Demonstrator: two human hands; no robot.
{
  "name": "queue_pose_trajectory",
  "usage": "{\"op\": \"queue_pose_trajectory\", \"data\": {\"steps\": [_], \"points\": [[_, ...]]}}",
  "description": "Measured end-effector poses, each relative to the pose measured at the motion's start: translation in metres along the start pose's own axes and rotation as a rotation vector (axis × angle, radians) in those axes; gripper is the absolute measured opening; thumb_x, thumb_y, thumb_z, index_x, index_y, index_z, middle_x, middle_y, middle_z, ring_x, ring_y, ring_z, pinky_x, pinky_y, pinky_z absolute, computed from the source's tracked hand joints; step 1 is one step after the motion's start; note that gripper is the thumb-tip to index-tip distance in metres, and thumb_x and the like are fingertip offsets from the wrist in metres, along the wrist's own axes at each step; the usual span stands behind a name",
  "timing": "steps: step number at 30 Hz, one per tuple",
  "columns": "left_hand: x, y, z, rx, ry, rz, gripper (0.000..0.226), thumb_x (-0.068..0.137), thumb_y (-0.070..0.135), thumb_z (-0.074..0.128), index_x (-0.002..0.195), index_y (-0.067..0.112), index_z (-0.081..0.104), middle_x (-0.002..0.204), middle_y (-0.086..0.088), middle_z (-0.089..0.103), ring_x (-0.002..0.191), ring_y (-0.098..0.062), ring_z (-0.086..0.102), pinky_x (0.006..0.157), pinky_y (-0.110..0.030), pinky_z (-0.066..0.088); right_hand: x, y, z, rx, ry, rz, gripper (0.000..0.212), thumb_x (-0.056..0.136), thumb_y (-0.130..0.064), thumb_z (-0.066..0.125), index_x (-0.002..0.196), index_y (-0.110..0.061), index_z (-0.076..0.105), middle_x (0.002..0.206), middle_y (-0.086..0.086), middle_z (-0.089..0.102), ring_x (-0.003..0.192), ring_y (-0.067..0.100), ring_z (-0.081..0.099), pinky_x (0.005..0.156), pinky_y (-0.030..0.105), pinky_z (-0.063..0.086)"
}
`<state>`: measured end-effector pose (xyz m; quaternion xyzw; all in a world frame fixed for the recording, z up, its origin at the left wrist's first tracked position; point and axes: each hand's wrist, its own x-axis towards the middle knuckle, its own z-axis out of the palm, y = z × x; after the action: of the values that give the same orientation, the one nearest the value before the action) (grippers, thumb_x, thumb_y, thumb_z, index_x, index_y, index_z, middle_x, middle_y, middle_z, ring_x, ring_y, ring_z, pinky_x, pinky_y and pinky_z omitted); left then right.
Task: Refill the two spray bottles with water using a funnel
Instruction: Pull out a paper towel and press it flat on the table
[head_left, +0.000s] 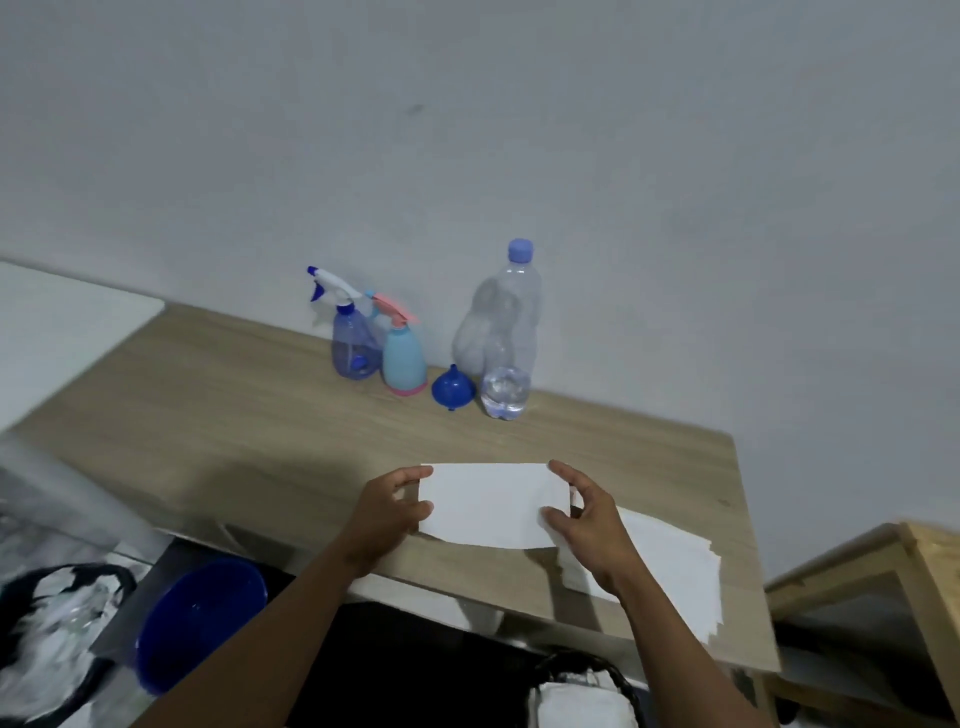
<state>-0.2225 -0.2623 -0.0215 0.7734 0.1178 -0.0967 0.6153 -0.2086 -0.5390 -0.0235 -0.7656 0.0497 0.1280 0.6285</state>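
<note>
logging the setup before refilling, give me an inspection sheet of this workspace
surface: wooden table
job's things: clear blue spray bottle, light blue spray bottle, blue funnel, capped water bottle, in a row by the wall
clutter: stack of white paper at the near right edge
grippers: left hand and right hand pinch a white sheet by its ends
cables: nothing seen
surroundings: blue bucket below left, wooden shelf at right

left hand (387, 512) | right hand (589, 512) | both pinch white paper (488, 504)
</note>
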Motion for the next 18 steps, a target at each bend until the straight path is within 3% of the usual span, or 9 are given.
{"op": "queue_pose_trajectory", "data": {"steps": [2, 5, 9, 11, 14, 15, 18], "points": [[0.008, -0.014, -0.036, -0.004, 0.022, -0.008, 0.045, 0.084, -0.005, 0.064, 0.121, 0.019, 0.065, 0.109, -0.008, 0.072, 0.07, -0.01, 0.068, 0.057, -0.025, 0.052, 0.015, -0.006, 0.037, 0.001, -0.042, 0.005, 0.059, 0.089, 0.004, 0.063, 0.135, -0.032, 0.056, 0.13, -0.002, 0.066, 0.101, 0.011, 0.072, 0.08, 0.02, 0.055], [0.025, -0.035, -0.092, -0.003, 0.054, -0.025, 0.045, 0.085, -0.005, 0.066, 0.121, 0.022, 0.064, 0.112, -0.009, 0.071, 0.071, -0.014, 0.068, 0.055, -0.024, 0.051, 0.04, -0.018, 0.095, -0.066, -0.082, -0.017, 0.062, 0.088, 0.003, 0.063, 0.134, -0.038, 0.054, 0.139, -0.006, 0.058, 0.107, 0.02, 0.069, 0.085, 0.028, 0.057], [0.057, -0.064, -0.173, 0.009, 0.085, -0.054, 0.054, 0.085, -0.005, 0.067, 0.13, 0.024, 0.058, 0.125, -0.014, 0.065, 0.08, -0.017, 0.071, 0.055, -0.022, 0.052, 0.078, -0.039, 0.174, -0.132, -0.145, -0.011, 0.062, 0.09, 0.002, 0.061, 0.139, -0.034, 0.05, 0.139, 0.0, 0.055, 0.105, 0.02, 0.065, 0.087, 0.037, 0.06], [0.069, -0.075, -0.211, 0.026, 0.107, -0.062, 0.059, 0.086, -0.004, 0.068, 0.137, 0.022, 0.054, 0.132, -0.009, 0.062, 0.086, -0.019, 0.073, 0.058, -0.024, 0.054, 0.098, -0.047, 0.211, -0.173, -0.182, -0.017, 0.061, 0.09, 0.002, 0.061, 0.141, -0.03, 0.05, 0.139, 0.003, 0.055, 0.112, 0.02, 0.062, 0.094, 0.035, 0.057], [0.081, -0.092, -0.258, 0.065, 0.163, -0.086, 0.067, 0.086, -0.001, 0.068, 0.143, 0.025, 0.047, 0.137, -0.007, 0.059, 0.096, -0.019, 0.071, 0.065, -0.019, 0.053, 0.125, -0.059, 0.261, -0.295, -0.238, -0.054, 0.062, 0.09, 0.001, 0.063, 0.145, -0.023, 0.046, 0.14, -0.001, 0.051, 0.12, 0.014, 0.053, 0.092, 0.009, 0.045], [0.085, -0.097, -0.271, 0.073, 0.184, -0.092, 0.068, 0.086, 0.001, 0.069, 0.145, 0.025, 0.045, 0.14, -0.008, 0.057, 0.1, -0.02, 0.069, 0.066, -0.016, 0.052, 0.134, -0.062, 0.275, -0.347, -0.255, -0.062, 0.063, 0.09, 0.0, 0.063, 0.146, -0.022, 0.044, 0.141, -0.003, 0.048, 0.122, 0.011, 0.048, 0.091, 0.006, 0.039], [0.093, -0.106, -0.295, 0.073, 0.233, -0.114, 0.067, 0.087, 0.001, 0.069, 0.146, 0.023, 0.044, 0.142, -0.01, 0.054, 0.089, -0.011, 0.067, 0.063, -0.006, 0.049, 0.158, -0.067, 0.308, -0.474, -0.297, -0.11, 0.063, 0.091, -0.002, 0.061, 0.148, -0.019, 0.041, 0.147, 0.0, 0.043, 0.125, 0.008, 0.04, 0.104, 0.02, 0.033]]}}
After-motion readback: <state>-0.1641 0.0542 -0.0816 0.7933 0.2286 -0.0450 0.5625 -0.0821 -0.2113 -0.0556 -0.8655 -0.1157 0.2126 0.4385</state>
